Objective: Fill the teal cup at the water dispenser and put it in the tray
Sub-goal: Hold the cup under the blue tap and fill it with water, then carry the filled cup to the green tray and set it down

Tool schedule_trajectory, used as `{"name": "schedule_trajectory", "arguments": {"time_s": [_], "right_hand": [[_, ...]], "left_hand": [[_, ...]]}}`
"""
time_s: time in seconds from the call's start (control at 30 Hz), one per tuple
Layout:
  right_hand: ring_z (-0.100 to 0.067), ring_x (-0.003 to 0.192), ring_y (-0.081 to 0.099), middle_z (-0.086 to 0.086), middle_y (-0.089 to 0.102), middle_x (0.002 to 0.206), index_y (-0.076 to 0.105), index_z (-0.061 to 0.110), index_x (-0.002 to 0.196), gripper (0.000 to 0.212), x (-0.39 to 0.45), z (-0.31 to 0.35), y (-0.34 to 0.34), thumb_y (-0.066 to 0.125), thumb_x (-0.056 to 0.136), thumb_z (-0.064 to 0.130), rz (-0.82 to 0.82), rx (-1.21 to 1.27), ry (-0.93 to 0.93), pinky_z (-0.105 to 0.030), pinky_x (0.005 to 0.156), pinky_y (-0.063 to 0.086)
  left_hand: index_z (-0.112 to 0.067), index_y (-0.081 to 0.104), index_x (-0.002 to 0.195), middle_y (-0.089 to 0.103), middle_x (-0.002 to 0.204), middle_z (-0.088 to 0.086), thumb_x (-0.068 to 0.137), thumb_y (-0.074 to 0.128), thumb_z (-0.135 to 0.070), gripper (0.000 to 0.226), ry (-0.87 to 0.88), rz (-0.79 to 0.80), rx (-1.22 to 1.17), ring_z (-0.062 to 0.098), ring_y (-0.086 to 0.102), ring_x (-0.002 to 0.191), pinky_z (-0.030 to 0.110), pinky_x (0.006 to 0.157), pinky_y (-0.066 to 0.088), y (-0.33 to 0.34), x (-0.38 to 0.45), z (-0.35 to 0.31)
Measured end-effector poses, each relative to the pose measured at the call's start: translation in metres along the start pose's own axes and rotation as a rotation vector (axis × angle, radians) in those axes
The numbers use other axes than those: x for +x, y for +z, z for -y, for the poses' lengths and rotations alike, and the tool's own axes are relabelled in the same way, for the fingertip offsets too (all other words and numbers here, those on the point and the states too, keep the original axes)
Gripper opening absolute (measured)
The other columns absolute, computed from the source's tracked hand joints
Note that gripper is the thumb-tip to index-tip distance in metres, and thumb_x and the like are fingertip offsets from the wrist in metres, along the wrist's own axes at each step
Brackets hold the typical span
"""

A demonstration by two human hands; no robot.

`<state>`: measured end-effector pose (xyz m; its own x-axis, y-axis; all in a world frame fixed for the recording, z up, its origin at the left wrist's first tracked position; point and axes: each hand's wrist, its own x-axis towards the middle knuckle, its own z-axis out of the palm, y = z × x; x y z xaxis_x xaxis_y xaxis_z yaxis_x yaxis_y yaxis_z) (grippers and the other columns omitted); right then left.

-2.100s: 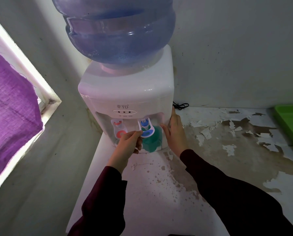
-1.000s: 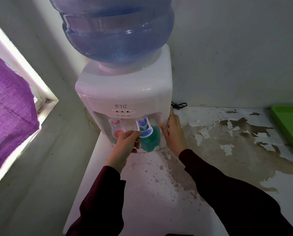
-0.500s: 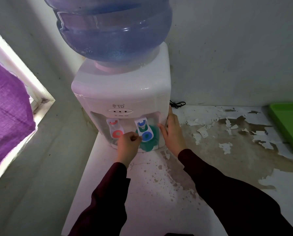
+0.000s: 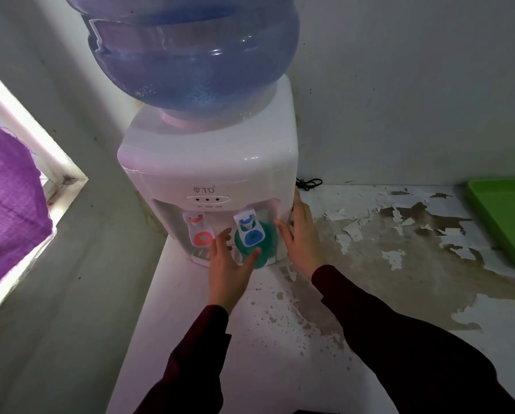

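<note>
The teal cup [image 4: 267, 241] stands in the white water dispenser [image 4: 208, 162] bay, right under the blue tap [image 4: 251, 231]. My left hand [image 4: 228, 268] is just in front of the cup with fingers spread; its thumb touches the cup's front and the fingers lie along its left side. My right hand [image 4: 301, 234] rests flat against the dispenser's right front corner and holds nothing. The green tray [image 4: 509, 218] lies at the far right of the counter, partly out of view.
A large blue water bottle [image 4: 190, 55] sits on top of the dispenser. The red tap [image 4: 201, 233] is left of the blue one. The counter [image 4: 370, 264] has peeling, stained paint. A black cable [image 4: 308, 183] lies behind. A purple curtain [image 4: 8, 198] hangs at the left.
My left hand has come off the blue tap lever, dropped lower and opened its fingers beside the cup. The right hand stays against the dispenser.
</note>
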<state>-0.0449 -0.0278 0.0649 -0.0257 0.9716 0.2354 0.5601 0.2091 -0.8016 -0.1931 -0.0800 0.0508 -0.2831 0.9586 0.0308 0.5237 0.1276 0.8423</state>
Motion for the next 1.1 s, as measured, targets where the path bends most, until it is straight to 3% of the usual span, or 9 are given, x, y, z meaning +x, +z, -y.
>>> {"name": "schedule_trajectory", "arguments": {"time_s": [0.13,0.3,0.53,0.7,0.8,0.93,1.1], "right_hand": [[-0.021,0.121,0.052,-0.01,0.044,0.136,0.011,0.024,0.151,0.067,0.0,0.002,0.002,0.049,0.095,0.028,0.0,0.017,0.02,-0.041,0.103,0.049],[-0.019,0.129,0.047,-0.008,0.043,0.142,0.01,0.028,0.151,0.068,-0.004,0.006,0.0,0.049,0.095,0.026,0.014,0.09,0.07,-0.039,0.108,0.043],[-0.014,0.137,0.039,0.001,0.038,0.152,0.019,0.029,0.15,0.064,-0.018,0.005,-0.011,0.049,0.096,0.013,0.094,0.255,0.152,-0.035,0.112,0.036],[-0.019,0.13,0.044,-0.004,0.037,0.151,0.023,0.027,0.148,0.07,-0.047,-0.014,-0.01,0.054,0.091,0.002,0.23,0.292,0.265,-0.028,0.099,0.046],[-0.012,0.125,0.043,-0.004,0.04,0.147,0.024,0.031,0.147,0.074,-0.07,-0.021,-0.011,0.062,0.088,0.008,0.412,0.271,0.298,-0.012,0.085,0.047],[-0.009,0.129,0.041,-0.001,0.04,0.148,0.024,0.027,0.148,0.081,-0.092,-0.026,-0.02,0.07,0.083,0.015,0.483,0.261,0.293,-0.029,0.109,0.038],[-0.009,0.133,0.038,0.001,0.038,0.15,0.024,0.029,0.148,0.087,-0.101,-0.039,-0.032,0.076,0.077,0.032,0.358,0.252,0.334,-0.028,0.109,0.034]], "left_hand": [[-0.021,0.027,0.14,0.042,0.144,0.001,0.063,0.082,-0.037,0.096,-0.044,0.11,-0.115,0.016,0.044,0.127,0.027,0.099,0.041,0.008,0.004,0.012],[-0.016,0.04,0.132,0.054,0.123,-0.005,0.068,0.08,-0.019,0.076,-0.095,0.145,-0.275,0.013,0.053,0.112,0.005,0.076,0.04,0.016,0.012,0.014],[-0.015,0.045,0.127,0.056,0.114,-0.008,0.069,0.08,-0.016,0.068,-0.107,0.153,-0.283,0.012,0.056,0.1,0.01,0.069,0.042,0.01,0.004,0.015],[-0.015,0.048,0.122,0.06,0.11,-0.005,0.067,0.081,-0.025,0.065,-0.128,0.205,-0.234,0.002,0.058,0.091,0.01,0.06,0.047,0.005,-0.013,0.014],[-0.015,0.049,0.118,0.061,0.106,-0.004,0.069,0.079,-0.028,0.059,-0.145,0.222,-0.239,0.003,0.059,0.089,0.008,0.056,0.049,0.011,-0.024,0.006],[-0.013,0.049,0.113,0.06,0.098,-0.006,0.074,0.076,-0.027,0.049,-0.191,0.179,-0.288,0.002,0.058,0.083,0.006,0.053,0.048,0.022,-0.03,-0.006],[-0.012,0.048,0.117,0.061,0.108,0.003,0.067,0.081,-0.026,0.061,-0.18,0.2,-0.201,0.012,0.061,0.087,0.012,0.055,0.047,0.04,-0.042,-0.011]]}}
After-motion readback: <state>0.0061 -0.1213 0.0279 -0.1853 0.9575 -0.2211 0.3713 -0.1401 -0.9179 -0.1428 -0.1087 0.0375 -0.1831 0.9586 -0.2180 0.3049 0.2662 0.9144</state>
